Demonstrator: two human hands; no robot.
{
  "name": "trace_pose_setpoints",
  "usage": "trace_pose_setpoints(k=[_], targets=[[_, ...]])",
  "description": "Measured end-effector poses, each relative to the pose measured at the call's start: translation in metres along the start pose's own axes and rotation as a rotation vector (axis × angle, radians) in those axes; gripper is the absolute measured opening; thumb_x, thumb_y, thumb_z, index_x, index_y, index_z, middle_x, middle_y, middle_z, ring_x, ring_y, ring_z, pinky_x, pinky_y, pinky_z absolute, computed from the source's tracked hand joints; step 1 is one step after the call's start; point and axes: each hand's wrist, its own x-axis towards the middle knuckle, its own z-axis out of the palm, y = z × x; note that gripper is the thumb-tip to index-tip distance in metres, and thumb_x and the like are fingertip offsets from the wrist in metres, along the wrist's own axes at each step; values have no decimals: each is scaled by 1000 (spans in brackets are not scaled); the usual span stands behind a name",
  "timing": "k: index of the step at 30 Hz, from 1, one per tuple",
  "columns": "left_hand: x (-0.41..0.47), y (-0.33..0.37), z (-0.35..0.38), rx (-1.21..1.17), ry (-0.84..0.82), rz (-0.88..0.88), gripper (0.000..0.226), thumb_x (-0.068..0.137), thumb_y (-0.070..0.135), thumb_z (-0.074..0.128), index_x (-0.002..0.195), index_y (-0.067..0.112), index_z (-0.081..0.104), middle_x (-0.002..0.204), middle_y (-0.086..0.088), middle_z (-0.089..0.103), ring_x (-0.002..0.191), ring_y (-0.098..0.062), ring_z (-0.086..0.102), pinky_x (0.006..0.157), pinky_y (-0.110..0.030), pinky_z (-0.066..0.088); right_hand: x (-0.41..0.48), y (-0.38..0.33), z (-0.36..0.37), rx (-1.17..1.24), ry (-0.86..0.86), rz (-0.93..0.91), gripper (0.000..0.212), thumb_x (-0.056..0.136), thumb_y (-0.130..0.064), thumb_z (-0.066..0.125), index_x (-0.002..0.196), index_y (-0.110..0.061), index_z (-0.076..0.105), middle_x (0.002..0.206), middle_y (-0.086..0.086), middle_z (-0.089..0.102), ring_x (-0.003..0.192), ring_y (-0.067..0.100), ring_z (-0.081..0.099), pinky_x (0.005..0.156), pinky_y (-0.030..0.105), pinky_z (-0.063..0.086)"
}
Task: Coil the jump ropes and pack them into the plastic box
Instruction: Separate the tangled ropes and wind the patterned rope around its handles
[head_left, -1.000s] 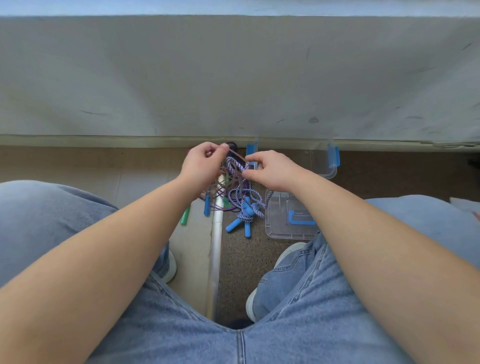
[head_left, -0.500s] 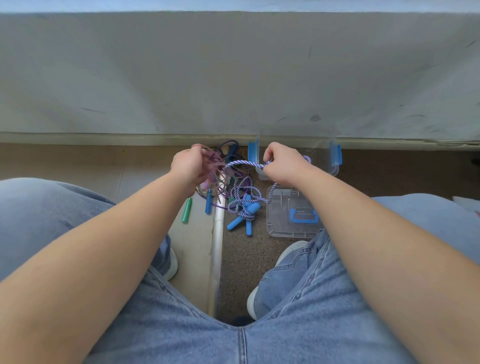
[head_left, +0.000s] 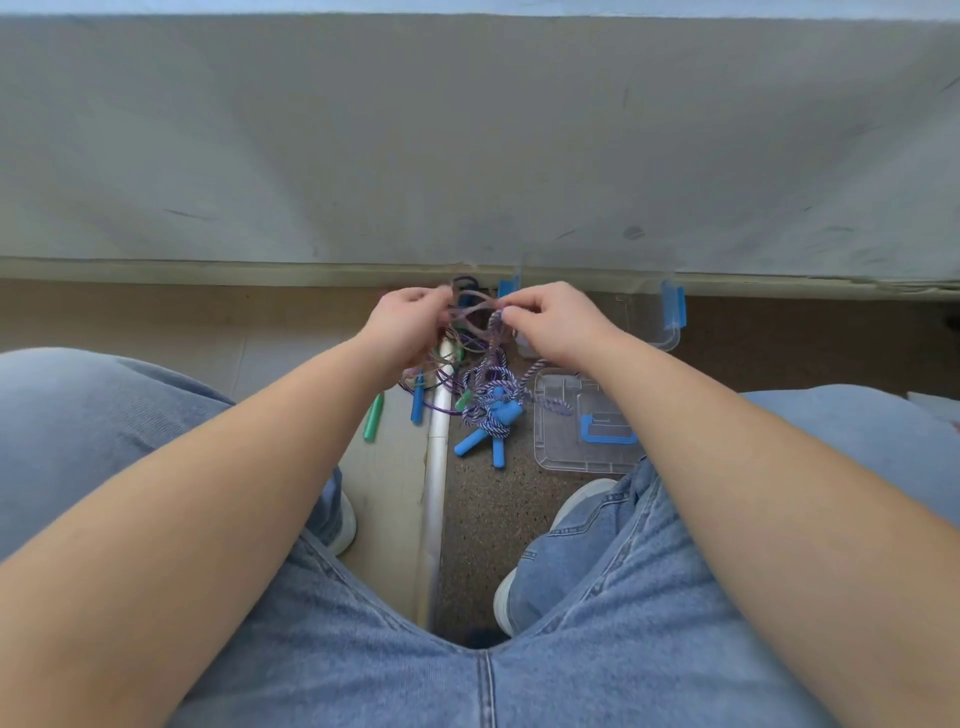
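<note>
A tangle of jump ropes hangs and lies on the floor between my feet. My left hand (head_left: 410, 325) grips loops of a thin purple rope (head_left: 467, 306). My right hand (head_left: 550, 322) pinches the same thin loops together with a braided purple-and-white rope (head_left: 493, 379), which trails down to its blue handles (head_left: 488, 431). A green handle (head_left: 373, 418) and a slim blue handle (head_left: 417, 402) lie further left. The clear plastic box (head_left: 654, 325) with blue latches stands behind my right hand, partly hidden by it. Its clear lid (head_left: 582, 441) lies flat in front of the box.
A grey wall and its skirting run across just behind the ropes. A metal floor strip (head_left: 435, 467) divides pale flooring on the left from dark speckled flooring on the right. My knees in blue jeans and my white shoes (head_left: 571, 504) flank the pile.
My right hand has moved back left from over the box, and the stretch of braided rope it had pulled taut now hangs slack. Both hands have risen slightly and come closer together.
</note>
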Motion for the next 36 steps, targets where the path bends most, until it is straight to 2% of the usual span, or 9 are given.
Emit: trace_pose_setpoints(k=[5, 8, 11, 18, 21, 24, 30, 33, 36], targets=[[2, -11, -7, 296, 149, 84, 27, 88, 10, 54, 104, 28, 66, 87, 3, 66, 53, -14, 49, 42, -18, 39, 6, 6, -8, 41, 103, 100, 24, 98, -27, 56, 112, -23, 75, 91, -1, 69, 82, 19, 59, 83, 38, 54], [5, -13, -7, 313, 202, 47, 48, 79, 30, 59, 127, 33, 57, 122, -5, 61, 94, -25, 63, 80, -28, 55, 5, 4, -3, 92, 55, 70, 17, 93, -32, 63, 103, -27, 77, 88, -4, 69, 87, 19, 65, 86, 40, 55], [1, -9, -3, 437, 134, 49, 67, 84, 42, 62, 147, 34, 39, 136, -6, 50, 118, -27, 54, 101, -33, 46, 1, -2, 3, 116, -17, 16, 12, 95, -32, 64, 98, -26, 74, 78, -9, 62, 73, 11, 56, 80, 35, 53], [-12, -1, 14, 4, -327, 163, 32, 99, 13, 56, 128, 24, 56, 100, -1, 65, 91, -19, 65, 90, -42, 55, -5, -9, 6, 254, -103, -23, 12, 99, -19, 59, 103, -23, 69, 92, 5, 72, 79, 25, 68, 76, 51, 59], [-10, 0, 9, -32, -328, 188, 25, 95, 10, 64, 120, 15, 62, 87, -1, 63, 73, -12, 62, 73, -32, 60, -6, -8, 3, 285, -150, -27, 19, 97, -15, 60, 113, -19, 69, 95, 4, 72, 84, 24, 71, 76, 48, 61], [-7, 0, 7, -59, -304, 168, 24, 97, 27, 62, 119, 15, 64, 79, 5, 63, 65, -7, 58, 60, -26, 49, -6, -7, 0, 317, -200, -15, 35, 93, 0, 61, 123, -18, 63, 86, 5, 70, 64, 8, 66, 67, 37, 58], [-15, 15, 15, -291, -243, 101, 42, 102, 59, 31, 98, 27, 58, 118, 0, 70, 110, -18, 66, 91, -41, 50, -5, -5, 0, 192, -172, 28, 29, 93, -19, 70, 121, -25, 65, 77, 2, 57, 64, 17, 54, 61, 36, 53], [-11, 18, 7, -556, -188, 28, 51, 97, 67, 28, 72, 26, 44, 112, -10, 74, 108, -27, 70, 97, -46, 49, -6, -2, -2, -6, -173, 127, 23, 98, -27, 60, 119, -22, 66, 86, 8, 66, 66, 23, 57, 61, 41, 57], [-7, 20, -1, -714, -113, -30, 51, 98, 65, 29, 75, 23, 45, 104, -15, 75, 99, -32, 73, 95, -50, 52, -9, 3, -4, -75, -166, 297, 25, 104, -24, 45, 119, -14, 63, 106, 19, 68, 83, 34, 67, 68, 51, 63]])
